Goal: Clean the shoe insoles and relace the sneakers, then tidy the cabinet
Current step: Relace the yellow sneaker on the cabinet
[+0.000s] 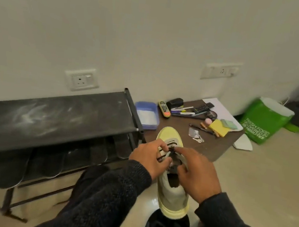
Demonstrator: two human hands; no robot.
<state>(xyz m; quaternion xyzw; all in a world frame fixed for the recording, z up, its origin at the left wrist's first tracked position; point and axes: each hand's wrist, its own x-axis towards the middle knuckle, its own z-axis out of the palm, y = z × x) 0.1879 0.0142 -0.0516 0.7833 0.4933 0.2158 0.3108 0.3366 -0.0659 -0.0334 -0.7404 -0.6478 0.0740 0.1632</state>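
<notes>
matt dusty black rack top [54, 118] — glossy floor tile [260, 183] — plastic tray [147, 116], wood-look board [214, 146]

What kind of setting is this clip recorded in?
Probably a room in a home, at floor level. A low black metal shoe rack stands against a white wall with a white wall socket, and a green printed grocery delivery bag sits on the beige tiled floor.

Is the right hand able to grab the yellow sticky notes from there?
Probably yes, once it lets go. The right hand is busy pinching the lace on the sneaker; nothing blocks the way to the yellow sticky notes on the low table.
</notes>
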